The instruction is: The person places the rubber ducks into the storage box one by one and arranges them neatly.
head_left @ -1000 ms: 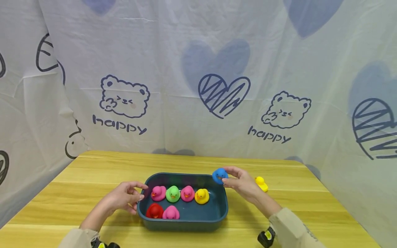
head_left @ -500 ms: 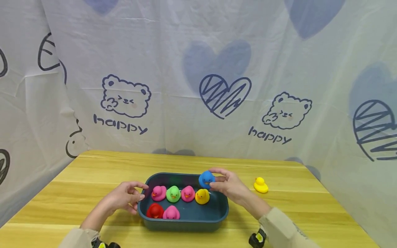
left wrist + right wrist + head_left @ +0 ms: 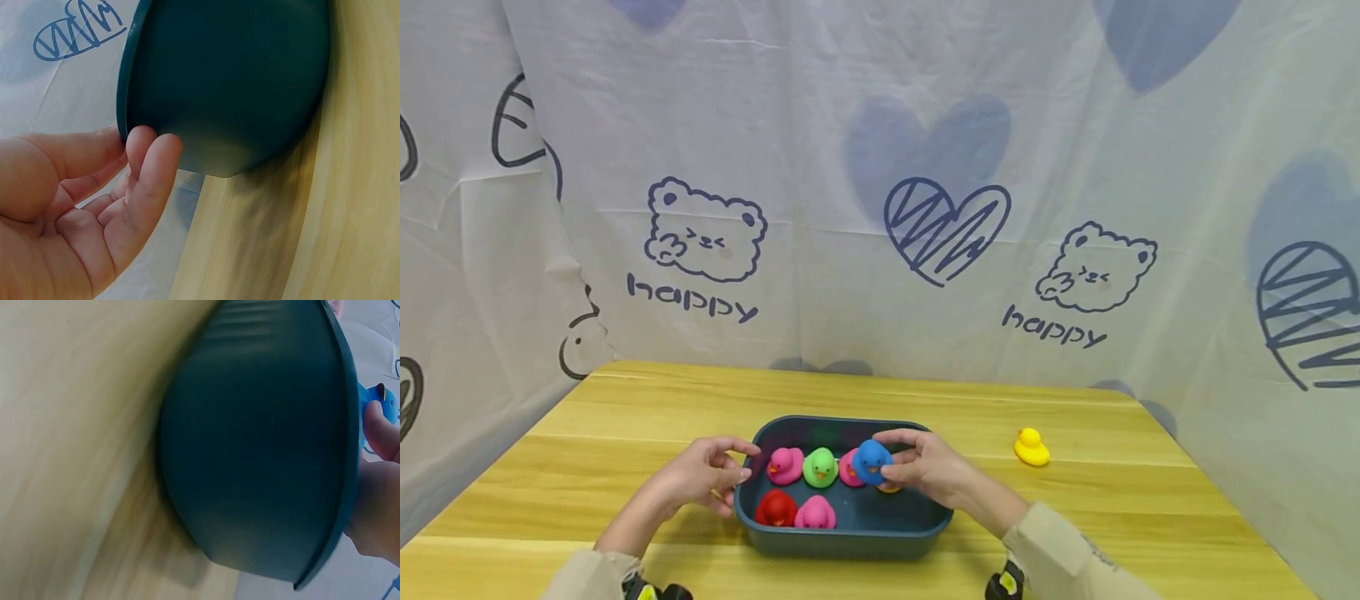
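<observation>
My right hand (image 3: 934,472) pinches a blue rubber duck (image 3: 872,462) between thumb and fingers, above the inside of a dark teal bin (image 3: 842,546). In the right wrist view, the blue duck (image 3: 389,405) shows past the bin's rim. Below it, a yellow duck (image 3: 889,489) is mostly hidden and a pink duck (image 3: 847,469) partly covered. Also in the bin are a green duck (image 3: 820,468), another pink duck (image 3: 786,467), a red duck (image 3: 776,508) and a light pink duck (image 3: 815,513). My left hand (image 3: 705,475) pinches the bin's left rim (image 3: 130,75).
A yellow duck (image 3: 1032,448) sits on the wooden table (image 3: 1120,500), right of the bin. Behind the table hangs a pale cloth (image 3: 827,317) printed with hearts and bears.
My right hand has carried the blue duck leftward from the bin's right rear corner to above the yellow and pink ducks. The left hand has stayed at the rim.
</observation>
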The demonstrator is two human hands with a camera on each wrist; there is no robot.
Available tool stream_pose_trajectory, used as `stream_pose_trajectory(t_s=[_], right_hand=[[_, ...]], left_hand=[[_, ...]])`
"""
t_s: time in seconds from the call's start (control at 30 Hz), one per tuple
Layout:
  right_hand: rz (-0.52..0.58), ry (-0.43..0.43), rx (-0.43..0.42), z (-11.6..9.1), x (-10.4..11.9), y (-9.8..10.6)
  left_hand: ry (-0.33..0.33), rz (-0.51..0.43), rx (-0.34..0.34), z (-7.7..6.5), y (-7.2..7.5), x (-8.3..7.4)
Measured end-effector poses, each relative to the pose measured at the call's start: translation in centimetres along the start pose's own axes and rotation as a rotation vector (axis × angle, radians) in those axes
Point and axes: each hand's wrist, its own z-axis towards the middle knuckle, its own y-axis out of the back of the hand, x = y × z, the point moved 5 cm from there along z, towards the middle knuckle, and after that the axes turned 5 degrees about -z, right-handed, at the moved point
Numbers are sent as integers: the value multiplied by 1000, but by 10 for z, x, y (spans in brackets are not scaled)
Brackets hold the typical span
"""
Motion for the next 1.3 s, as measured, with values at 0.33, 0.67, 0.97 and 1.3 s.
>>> stream_pose_trajectory(t_s=[0.33,0.67,0.97,1.3], right_hand=[[-46,-88,42,4,-12,-13],[-70,-161,31,9,-26,-22],[-222,-230,-26,11,-38,-25],[-334,-245,-93,10,-38,-23]], left_hand=[[3,1,-6,1,1,0],[-3,1,1,0,2,0],[-2,-3,4,1,1,1],[1,0,-4,1,1,0]])
